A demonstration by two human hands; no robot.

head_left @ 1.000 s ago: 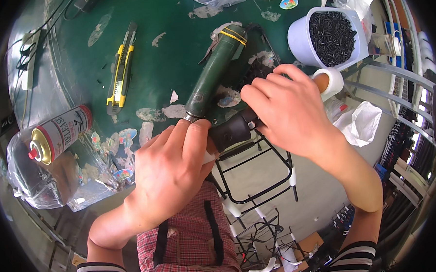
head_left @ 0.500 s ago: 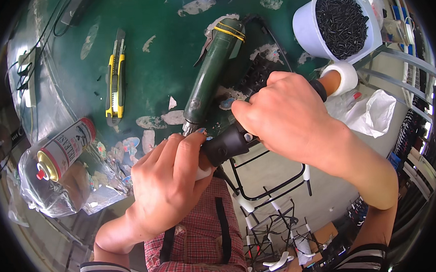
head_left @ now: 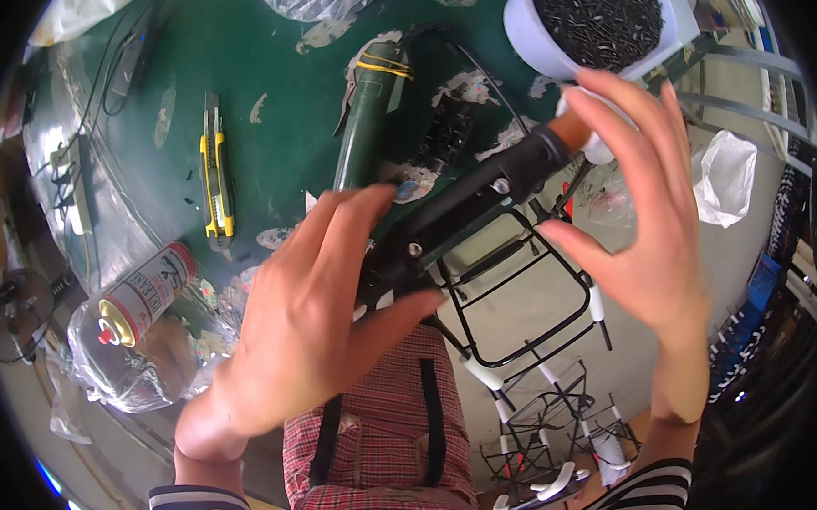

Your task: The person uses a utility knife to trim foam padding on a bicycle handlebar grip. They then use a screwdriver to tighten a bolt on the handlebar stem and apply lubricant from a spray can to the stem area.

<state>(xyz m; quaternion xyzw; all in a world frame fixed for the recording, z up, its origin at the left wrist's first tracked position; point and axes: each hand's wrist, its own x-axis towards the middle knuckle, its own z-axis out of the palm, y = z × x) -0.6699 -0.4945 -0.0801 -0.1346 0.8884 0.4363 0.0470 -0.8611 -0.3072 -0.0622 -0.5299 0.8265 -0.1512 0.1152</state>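
Head view, looking down over a green workbench (head_left: 264,70). The left hand (head_left: 311,323) is clenched around the lower end of a black tubular bar (head_left: 466,207), held slanting up to the right above the bench edge. The right hand (head_left: 649,235) is spread open beside the bar's orange-tipped upper end, fingers released (touching it or not, I cannot tell). The bar looks rigid, probably metal, with fair weight and a smooth, possibly slippery finish; gripping mid-length near its bolts seems the safest hold. A green power tool (head_left: 362,120) lies behind it.
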